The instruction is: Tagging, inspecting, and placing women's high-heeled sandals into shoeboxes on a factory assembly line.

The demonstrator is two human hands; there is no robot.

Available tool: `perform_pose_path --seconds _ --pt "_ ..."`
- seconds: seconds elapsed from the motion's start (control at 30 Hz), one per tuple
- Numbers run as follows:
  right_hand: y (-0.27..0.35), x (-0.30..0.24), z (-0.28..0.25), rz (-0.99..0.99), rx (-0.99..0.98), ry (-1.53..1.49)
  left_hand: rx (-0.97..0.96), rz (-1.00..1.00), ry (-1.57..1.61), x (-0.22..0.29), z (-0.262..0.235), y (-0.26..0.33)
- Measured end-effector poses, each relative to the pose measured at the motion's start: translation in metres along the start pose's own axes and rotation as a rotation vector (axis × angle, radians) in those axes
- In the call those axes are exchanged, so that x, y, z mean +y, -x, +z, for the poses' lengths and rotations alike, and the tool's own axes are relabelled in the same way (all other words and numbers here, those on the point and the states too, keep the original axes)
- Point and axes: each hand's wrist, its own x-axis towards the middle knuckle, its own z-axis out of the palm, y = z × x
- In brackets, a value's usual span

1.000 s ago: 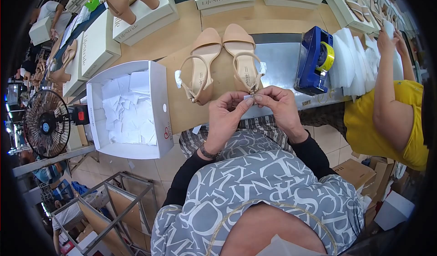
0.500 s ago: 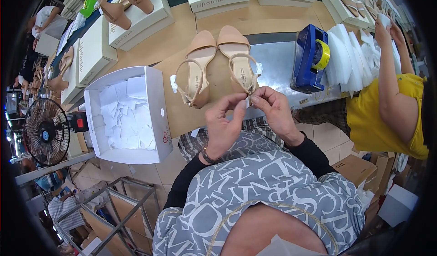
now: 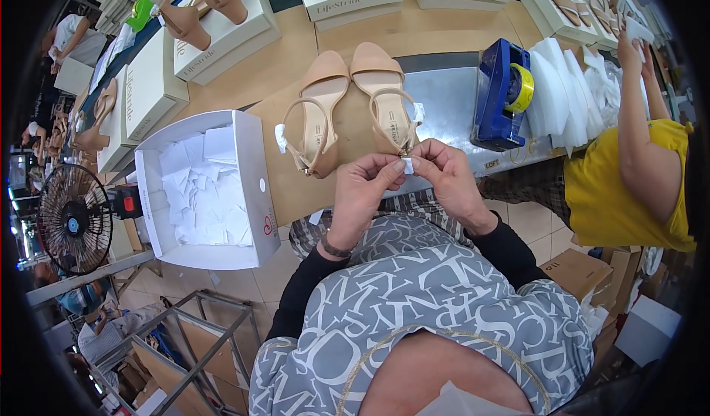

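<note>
A pair of beige sandals stands on the brown work surface in front of me, toes pointing away. The left sandal [image 3: 324, 72] and the right sandal [image 3: 376, 65] each have an ankle strap with a bit of white wrapping on its side. At the back of the right sandal, my left hand [image 3: 360, 201] and my right hand [image 3: 452, 188] pinch a small white paper slip [image 3: 407, 166] between thumbs and fingers. The slip sits just below a small metallic piece on the heel. The sandal's lower heel is hidden behind my fingers.
A white box [image 3: 257, 187] of loose paper slips stands at the left. To the right are a blue tape dispenser [image 3: 492, 98] and white foam sheets [image 3: 549, 94]. Shoe boxes [image 3: 355, 5] bearing sandals line the far side. A co-worker in a yellow shirt [image 3: 629, 187] stands at right.
My fingers have shifted slightly at the heel, and the white slip now shows more plainly between them. The co-worker's hands at right have moved a little.
</note>
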Motion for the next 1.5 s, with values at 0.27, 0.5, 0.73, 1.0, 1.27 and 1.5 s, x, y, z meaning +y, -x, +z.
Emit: perform_pose_path --seconds 0.27,0.5,0.73,1.0,1.27,1.5 --pt "0.013 -0.004 0.009 -0.027 0.129 -0.072 0.133 0.253 -0.158 -0.013 0.014 0.001" --pt "0.011 0.003 0.008 -0.036 0.139 -0.129 0.091 0.242 -0.104 -0.007 0.013 -0.001" --pt "0.02 0.004 0.016 -0.472 0.289 0.491 0.152 0.293 -0.225 -0.012 0.021 0.0" --pt "0.031 -0.01 0.01 -0.749 0.144 1.082 0.079 0.293 -0.208 -0.006 0.015 0.003" --pt "0.026 -0.017 -0.004 -0.423 0.056 0.542 0.016 0.26 -0.154 -0.007 0.01 0.0" --pt "0.018 0.0 -0.002 -0.027 0.065 0.083 -0.005 0.225 -0.165 -0.007 0.012 0.001"
